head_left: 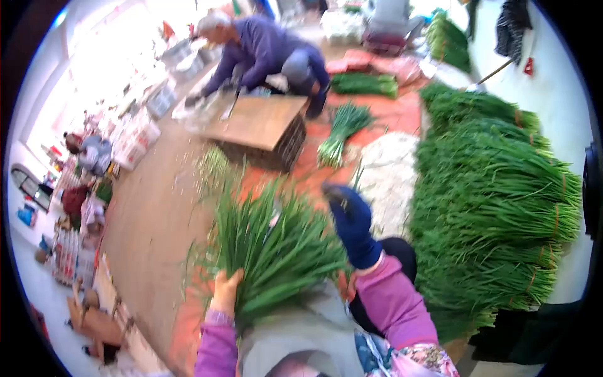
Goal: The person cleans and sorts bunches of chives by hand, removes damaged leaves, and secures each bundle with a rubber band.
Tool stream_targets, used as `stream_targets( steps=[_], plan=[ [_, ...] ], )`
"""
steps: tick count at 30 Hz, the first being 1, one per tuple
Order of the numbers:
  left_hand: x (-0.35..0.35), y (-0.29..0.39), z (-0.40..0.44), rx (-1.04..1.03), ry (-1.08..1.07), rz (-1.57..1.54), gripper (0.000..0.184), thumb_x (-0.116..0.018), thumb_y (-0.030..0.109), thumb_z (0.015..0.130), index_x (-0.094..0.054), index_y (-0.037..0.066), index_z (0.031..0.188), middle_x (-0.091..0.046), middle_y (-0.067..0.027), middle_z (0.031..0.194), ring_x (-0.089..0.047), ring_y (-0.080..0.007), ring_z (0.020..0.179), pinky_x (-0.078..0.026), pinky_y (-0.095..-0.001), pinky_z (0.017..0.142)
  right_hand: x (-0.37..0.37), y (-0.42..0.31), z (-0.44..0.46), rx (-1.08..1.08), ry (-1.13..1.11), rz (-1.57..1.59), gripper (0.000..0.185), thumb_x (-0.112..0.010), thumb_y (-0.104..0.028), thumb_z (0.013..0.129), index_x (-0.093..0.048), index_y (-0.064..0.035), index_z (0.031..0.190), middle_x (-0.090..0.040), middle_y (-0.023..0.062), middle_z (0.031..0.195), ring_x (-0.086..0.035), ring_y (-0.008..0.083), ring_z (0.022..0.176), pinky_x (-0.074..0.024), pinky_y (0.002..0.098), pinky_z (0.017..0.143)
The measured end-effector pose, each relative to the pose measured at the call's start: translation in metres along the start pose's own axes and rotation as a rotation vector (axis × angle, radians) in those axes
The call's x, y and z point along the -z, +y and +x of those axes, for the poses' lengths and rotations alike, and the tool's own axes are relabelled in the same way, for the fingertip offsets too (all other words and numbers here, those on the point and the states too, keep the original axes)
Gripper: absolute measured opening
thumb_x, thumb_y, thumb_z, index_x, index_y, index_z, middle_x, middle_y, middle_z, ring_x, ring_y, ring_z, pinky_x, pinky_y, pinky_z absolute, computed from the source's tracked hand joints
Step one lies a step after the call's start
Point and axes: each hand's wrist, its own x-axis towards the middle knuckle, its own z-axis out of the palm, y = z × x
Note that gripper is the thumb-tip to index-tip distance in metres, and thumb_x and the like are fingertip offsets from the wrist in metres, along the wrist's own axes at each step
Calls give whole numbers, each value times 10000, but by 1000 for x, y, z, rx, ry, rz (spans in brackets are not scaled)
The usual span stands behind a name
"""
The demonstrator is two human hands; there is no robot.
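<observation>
Green leaves (270, 245) — loose, fanned out

White wall (559, 81) is rising on the right, dark cloth (514, 28) hanging near its top. Daylight is flooding in through windows (53, 94) on the left, blowing out detail there. Brown floor (141, 213) is running between; orange sheet (317, 129) is covering part of it. Flat wooden board (260, 116) is sitting on a dark crate (291, 147). Far clutter is blurring.

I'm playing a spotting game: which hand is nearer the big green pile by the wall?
Right. The blue-covered right hand is raised left of the pile, apart from it; the left hand is farther left, holding green leaves.
</observation>
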Motion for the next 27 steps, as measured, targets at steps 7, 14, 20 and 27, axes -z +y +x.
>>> stream_targets(
  steps=[7,14,20,27],
  plan=[
    [9,-35,18,51,-134,-221,141,-582,60,817,-634,-3,931,-632,-7,817,-545,-80,686,-441,-229,632,9,-15,19,45,-111,25,93,-571,-39,832,-593,29,891,-635,141,886,-617,234,812,-474,294,728],
    [10,-36,19,78,-157,-241,137,-591,50,821,-629,5,944,-629,3,828,-560,-80,712,-456,-228,658,0,-3,16,-9,-279,-194,126,-646,-65,764,-635,-52,889,-632,110,865,-612,249,789,-481,311,686],
    [8,-29,15,92,-179,-297,180,-582,43,826,-609,5,1000,-631,-20,895,-571,-93,743,-467,-233,684,2,5,21,96,-406,-191,295,-638,-57,709,-625,-141,992,-600,79,1006,-565,268,941,-465,337,775],
    [5,-21,13,117,-179,-268,190,-575,43,822,-608,-2,1005,-634,-29,902,-575,-100,756,-471,-237,687,-17,-1,-3,451,-708,-493,211,-611,-170,712,-631,-243,908,-534,47,1142,-474,280,1118,-334,484,939]
  ],
)
